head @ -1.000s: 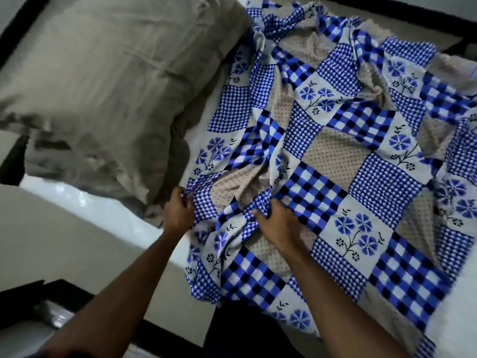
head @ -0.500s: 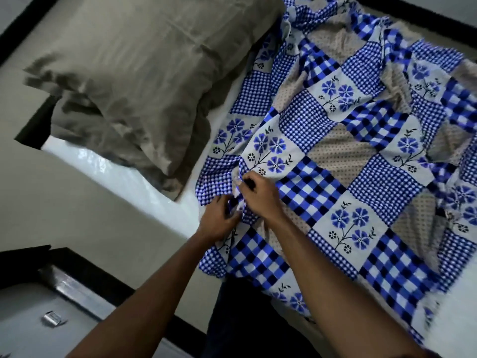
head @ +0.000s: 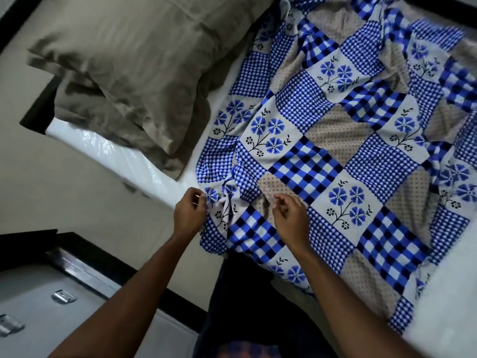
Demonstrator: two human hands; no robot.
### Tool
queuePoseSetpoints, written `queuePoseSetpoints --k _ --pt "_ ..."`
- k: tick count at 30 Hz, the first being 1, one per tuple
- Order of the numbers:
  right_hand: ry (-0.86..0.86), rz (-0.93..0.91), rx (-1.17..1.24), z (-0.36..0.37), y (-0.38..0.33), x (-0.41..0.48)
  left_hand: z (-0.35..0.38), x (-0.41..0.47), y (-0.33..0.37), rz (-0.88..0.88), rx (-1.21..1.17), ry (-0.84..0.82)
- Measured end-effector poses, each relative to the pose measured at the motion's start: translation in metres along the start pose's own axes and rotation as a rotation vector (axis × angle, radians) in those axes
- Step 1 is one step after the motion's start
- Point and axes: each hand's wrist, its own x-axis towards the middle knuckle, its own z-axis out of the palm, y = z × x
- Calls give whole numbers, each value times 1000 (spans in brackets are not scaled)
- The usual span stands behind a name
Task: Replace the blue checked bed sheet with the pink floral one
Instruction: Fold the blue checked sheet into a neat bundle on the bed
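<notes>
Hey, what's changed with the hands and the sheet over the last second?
The hands, together on one fold half a second ago, have moved apart. The left hand still pinches the blue checked sheet at its edge; the right hand seems to have let go and hovers over it. The grey-brown pillows stay stacked at the bed's head.

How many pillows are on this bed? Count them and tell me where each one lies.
2. The top pillow lies at the view's upper left; the lower pillow is stacked beneath it, edges showing. Others may be hidden out of frame.
</notes>
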Motion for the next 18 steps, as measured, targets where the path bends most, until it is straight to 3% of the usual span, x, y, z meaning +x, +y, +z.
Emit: queuePoseSetpoints --k 2,6,7,10,14,18 --pt "-28 -36 -55 6 10 -13 7 -6 14 58 91 -126" --pt "88 -72 -144 14 14 -28 25 -8 36 153 575 -225" --pt "106 -56 -159 12 17 -30 25 -6 35 128 565 -210" --pt "163 -10 -258 -8 37 -34 6 -8 23 54 179 -157" --pt "235 101 -409 -47 86 -54 -31 -26 -11 -2 -107 -76" --pt "230 228 -466 -76 136 -86 -39 -38 -42 -155 -75 -2"
